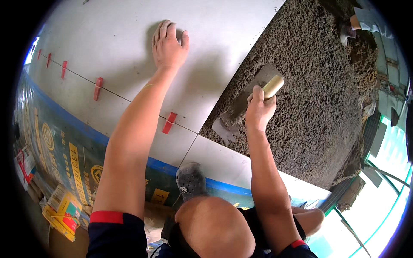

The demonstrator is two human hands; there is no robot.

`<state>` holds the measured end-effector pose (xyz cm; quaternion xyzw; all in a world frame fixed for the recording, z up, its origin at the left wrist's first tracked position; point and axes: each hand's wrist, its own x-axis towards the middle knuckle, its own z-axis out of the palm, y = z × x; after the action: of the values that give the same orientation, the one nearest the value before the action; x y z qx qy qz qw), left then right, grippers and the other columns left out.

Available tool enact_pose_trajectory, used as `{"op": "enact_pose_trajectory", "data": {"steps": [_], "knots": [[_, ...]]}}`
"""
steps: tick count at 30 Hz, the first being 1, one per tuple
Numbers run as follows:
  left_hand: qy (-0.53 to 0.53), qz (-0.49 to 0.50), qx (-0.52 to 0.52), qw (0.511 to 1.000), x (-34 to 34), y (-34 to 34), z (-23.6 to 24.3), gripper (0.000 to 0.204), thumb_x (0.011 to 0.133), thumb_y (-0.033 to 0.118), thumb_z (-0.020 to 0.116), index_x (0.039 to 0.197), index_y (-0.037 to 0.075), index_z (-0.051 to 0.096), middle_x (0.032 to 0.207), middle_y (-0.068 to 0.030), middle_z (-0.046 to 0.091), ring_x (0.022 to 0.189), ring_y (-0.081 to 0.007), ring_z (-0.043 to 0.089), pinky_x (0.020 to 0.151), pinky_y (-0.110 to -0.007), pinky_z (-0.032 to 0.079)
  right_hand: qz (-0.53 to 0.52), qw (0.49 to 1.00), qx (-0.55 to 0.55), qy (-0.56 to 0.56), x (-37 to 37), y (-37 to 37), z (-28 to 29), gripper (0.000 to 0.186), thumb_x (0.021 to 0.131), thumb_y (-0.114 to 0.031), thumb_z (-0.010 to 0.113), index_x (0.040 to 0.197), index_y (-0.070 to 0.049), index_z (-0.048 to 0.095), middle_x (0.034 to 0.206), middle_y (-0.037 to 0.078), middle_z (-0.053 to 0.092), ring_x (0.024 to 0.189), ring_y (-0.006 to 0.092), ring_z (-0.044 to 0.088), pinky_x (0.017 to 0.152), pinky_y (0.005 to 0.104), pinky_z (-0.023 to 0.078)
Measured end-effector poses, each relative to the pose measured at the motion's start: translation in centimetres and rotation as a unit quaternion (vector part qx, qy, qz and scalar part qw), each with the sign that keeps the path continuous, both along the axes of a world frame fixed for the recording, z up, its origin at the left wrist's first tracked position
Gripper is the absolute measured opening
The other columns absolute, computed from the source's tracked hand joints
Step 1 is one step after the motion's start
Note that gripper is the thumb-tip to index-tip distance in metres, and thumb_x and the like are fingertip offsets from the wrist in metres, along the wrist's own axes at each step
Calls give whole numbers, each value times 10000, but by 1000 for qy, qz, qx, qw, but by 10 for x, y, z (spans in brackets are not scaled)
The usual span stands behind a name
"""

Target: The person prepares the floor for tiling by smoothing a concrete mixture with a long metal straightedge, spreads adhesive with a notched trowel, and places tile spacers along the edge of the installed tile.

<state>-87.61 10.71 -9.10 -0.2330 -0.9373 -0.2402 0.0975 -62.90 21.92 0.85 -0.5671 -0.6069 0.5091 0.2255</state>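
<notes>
My left hand point(170, 49) rests with fingers apart and slightly curved on a large pale tile point(211, 26). My right hand point(261, 109) grips the pale cylindrical handle of a metal trowel point(271, 86), whose flat blade lies on rough grey-brown mortar point(309, 69) beside the tile's edge. Along a seam left of and below my left hand are several red levelling wedges point(98, 89) with pale clips. The seam runs to the mortar's lower left corner, with narrower tiles below it.
Printed protective sheeting with blue tape point(86, 127) borders the tiles. My foot in a grey clog point(190, 180) and my bent knee are below. Bags point(62, 210) lie at lower left. Another person's hand and sleeve point(365, 21) reach in at upper right, near broken mortar.
</notes>
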Motion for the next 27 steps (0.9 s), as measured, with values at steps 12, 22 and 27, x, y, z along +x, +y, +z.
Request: {"op": "enact_pose_trajectory", "data": {"steps": [12,22,27], "knots": [[-3,-1,0,1000,0,0,3,479,967,396,593,1330,84,579,1500,-71,482,1433,-267,399,1193,-427,319,-49,987,-94,119,-5,-35,-28,185,943,-128,669,993,-20,527,720,26,558,574,77,490,509,241,378],[130,-37,-3,991,-6,-1,-6,405,959,364,608,1225,64,662,1352,-136,621,1306,-317,540,1107,-451,420,3,989,-99,106,6,-10,3,230,951,-171,660,1064,-10,541,774,31,592,650,90,556,546,260,434],[120,-99,18,988,-18,-10,-22,395,1029,316,576,1286,20,629,1355,-175,619,1274,-358,565,1087,-463,440,80,996,-31,31,83,88,90,406,922,-224,675,1209,29,539,824,53,622,705,95,586,622,287,502]]}}
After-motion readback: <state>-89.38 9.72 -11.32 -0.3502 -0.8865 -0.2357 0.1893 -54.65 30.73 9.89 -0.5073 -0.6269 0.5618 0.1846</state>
